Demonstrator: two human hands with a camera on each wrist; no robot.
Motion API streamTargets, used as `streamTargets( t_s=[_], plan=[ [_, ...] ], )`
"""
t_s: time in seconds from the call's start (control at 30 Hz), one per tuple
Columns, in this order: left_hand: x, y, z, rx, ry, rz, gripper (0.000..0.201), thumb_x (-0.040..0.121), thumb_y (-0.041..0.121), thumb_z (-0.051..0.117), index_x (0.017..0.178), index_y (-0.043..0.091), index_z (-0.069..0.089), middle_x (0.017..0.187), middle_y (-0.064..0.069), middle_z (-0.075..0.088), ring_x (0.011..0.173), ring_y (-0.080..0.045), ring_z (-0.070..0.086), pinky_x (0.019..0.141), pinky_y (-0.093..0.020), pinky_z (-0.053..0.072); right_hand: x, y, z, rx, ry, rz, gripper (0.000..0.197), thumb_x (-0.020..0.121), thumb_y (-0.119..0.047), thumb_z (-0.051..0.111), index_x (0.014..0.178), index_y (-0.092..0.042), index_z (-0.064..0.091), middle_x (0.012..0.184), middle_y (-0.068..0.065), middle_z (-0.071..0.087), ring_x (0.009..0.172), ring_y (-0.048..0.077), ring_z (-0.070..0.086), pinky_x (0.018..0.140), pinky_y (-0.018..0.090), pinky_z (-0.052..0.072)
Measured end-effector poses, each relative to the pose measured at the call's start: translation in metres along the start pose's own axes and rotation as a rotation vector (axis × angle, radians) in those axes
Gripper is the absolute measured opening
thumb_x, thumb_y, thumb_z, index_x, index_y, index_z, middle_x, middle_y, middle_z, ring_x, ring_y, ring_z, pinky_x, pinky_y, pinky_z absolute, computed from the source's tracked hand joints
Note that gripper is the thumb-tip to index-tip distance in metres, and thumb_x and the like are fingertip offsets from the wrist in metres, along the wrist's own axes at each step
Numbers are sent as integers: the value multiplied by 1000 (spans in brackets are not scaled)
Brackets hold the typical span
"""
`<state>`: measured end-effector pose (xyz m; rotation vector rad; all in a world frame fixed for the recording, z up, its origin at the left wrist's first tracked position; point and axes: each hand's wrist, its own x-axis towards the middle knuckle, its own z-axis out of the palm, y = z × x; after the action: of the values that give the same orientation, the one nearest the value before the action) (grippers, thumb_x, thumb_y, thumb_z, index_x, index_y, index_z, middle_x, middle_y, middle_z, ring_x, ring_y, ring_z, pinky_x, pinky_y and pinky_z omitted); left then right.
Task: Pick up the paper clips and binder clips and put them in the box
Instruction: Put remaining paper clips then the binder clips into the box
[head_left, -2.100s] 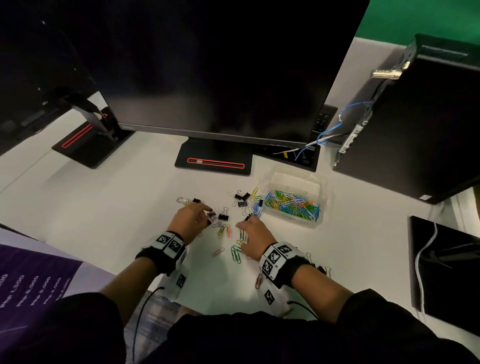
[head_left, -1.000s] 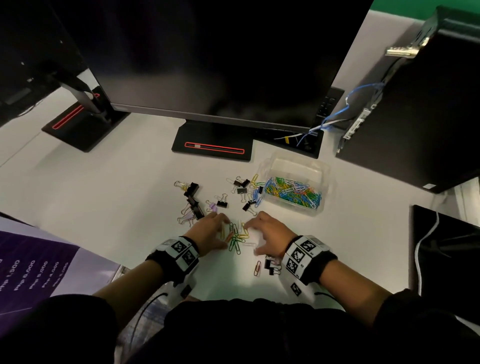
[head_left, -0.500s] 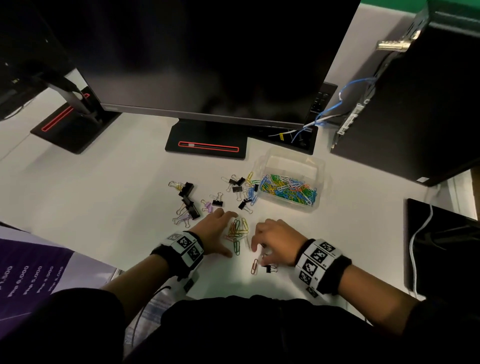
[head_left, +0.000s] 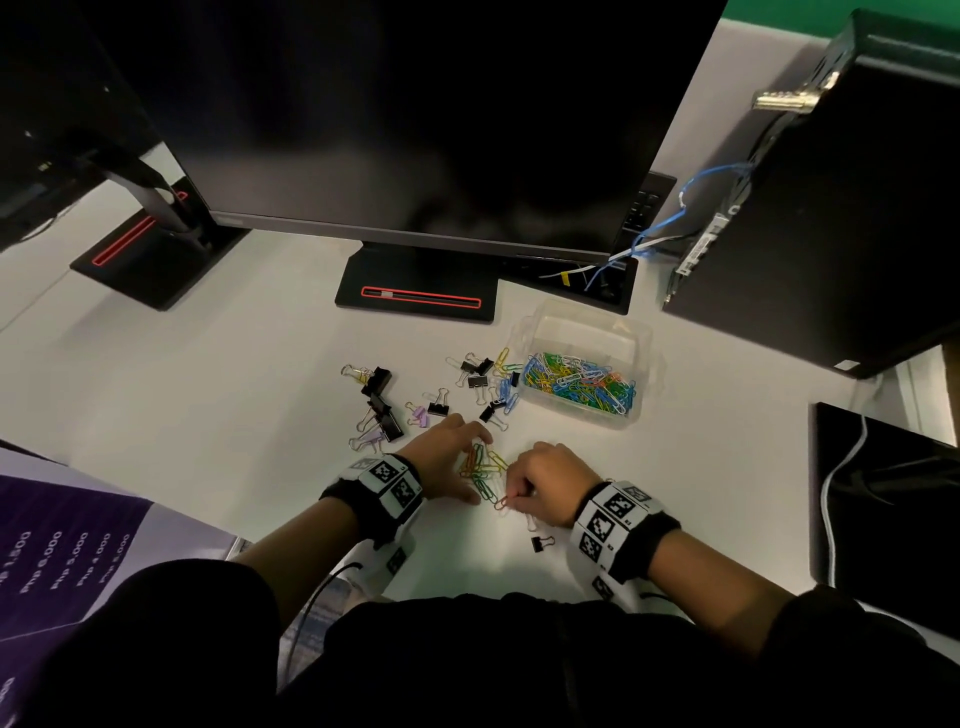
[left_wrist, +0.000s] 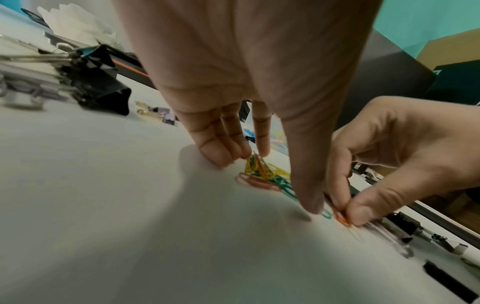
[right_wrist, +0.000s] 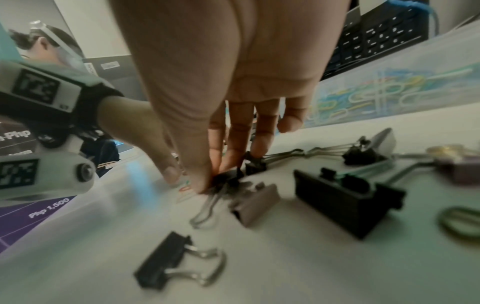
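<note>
My left hand (head_left: 448, 462) lies spread on the desk (head_left: 208, 415), fingers straight and released, fingertips (left_wrist: 221, 156) and thumb down on the surface around a small heap of paper clips (head_left: 480, 467), which sits between them; the left wrist view shows the yellow, orange and green clips (left_wrist: 262, 174) just beside the fingertips. My right hand (head_left: 550, 480) is curled, thumb and forefinger pinching an orange clip (left_wrist: 341, 218) at the near end of that heap, right against the left thumb tip. In the right wrist view the same fingers (right_wrist: 233, 144) also bunch over a small black binder clip (right_wrist: 226, 179); I cannot tell whether it is gripped or merely under them. Behind the right wrist a black binder clip (head_left: 541, 543) lies loose, touching nothing. Beyond the left fingertips more binder clips (head_left: 384, 410), black and lilac, are scattered, and further clips (head_left: 493, 387) lie past both hands, just beside the box (head_left: 587, 364). The box is clear, open, well beyond the right fingers, and holds a mass of coloured paper clips on its near side.
</note>
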<state>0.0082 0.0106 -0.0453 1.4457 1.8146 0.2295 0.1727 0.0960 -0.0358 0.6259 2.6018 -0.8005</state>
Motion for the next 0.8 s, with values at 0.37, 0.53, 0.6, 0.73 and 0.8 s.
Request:
streamTargets(
  t_s=[0.37, 0.53, 0.6, 0.73, 0.8],
  plan=[
    [-2, 8, 5, 35, 42, -52, 68, 70, 19, 78, 127, 13, 41, 120, -10, 45, 102, -25, 53, 80, -25, 40, 17, -3, 0, 166, 177, 86, 33, 72, -27, 73, 99, -16, 58, 103, 8, 56, 97, 25, 54, 78, 29, 40],
    [-9, 0, 7, 89, 62, -160, 68, 65, 30, 80, 119, 12, 43, 119, -8, 47, 102, -25, 52, 88, -34, 46, 24, -5, -1, 152, 54, 91, 83, 59, -20, 83, 131, -19, 42, 126, 8, 39, 113, 23, 48, 97, 29, 42],
    [-9, -1, 8, 113, 55, -174, 56, 69, 29, 77, 115, 12, 48, 117, -10, 49, 103, -26, 52, 88, -34, 44, 29, -9, 0, 172, 34, 77, 81, 60, -18, 83, 131, -17, 45, 126, 9, 38, 113, 24, 48, 99, 29, 42],
    [-7, 0, 8, 122, 71, -175, 42, 75, 26, 71, 110, 9, 55, 115, -12, 53, 105, -27, 52, 88, -33, 42, 36, -17, 2, 213, 55, 67, 57, 61, -19, 82, 114, -14, 60, 116, 10, 47, 103, 26, 52, 88, 28, 43],
    [-8, -2, 9, 99, 91, -174, 39, 74, 25, 72, 107, 10, 56, 113, -12, 54, 103, -26, 52, 84, -29, 41, 36, -17, 3, 206, 78, 82, 42, 65, -20, 79, 104, -12, 65, 110, 11, 52, 99, 26, 53, 80, 25, 39]
  ],
)
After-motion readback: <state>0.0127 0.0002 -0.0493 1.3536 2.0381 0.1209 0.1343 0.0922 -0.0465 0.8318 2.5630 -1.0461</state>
